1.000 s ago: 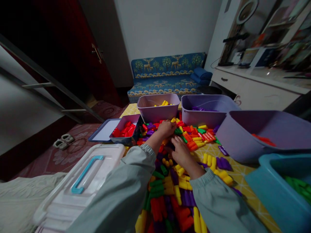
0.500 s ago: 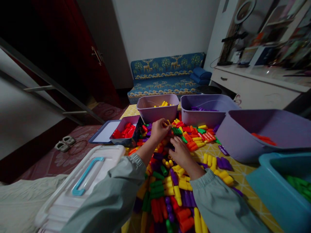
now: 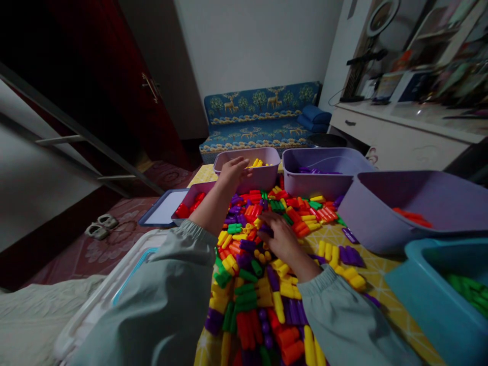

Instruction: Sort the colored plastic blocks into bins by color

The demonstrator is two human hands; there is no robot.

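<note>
My left hand is over the near left part of the pinkish bin, its fingers apart and nothing visible in them; yellow pieces lie in that bin. My right hand is low over the pile of coloured plastic pieces, its fingers bent beside a purple piece; whether it grips that piece is unclear. A metal box of red pieces stands left of the pile, partly behind my left forearm.
A purple bin holds purple pieces, a larger one orange-red pieces, and a teal bin green pieces. At left are a blue-edged lid and a white lidded box. A patterned sofa stands behind.
My left hand has moved from the pile up and left to the pinkish bin, and its fingers have opened. My right hand has barely shifted, staying over the pile.
</note>
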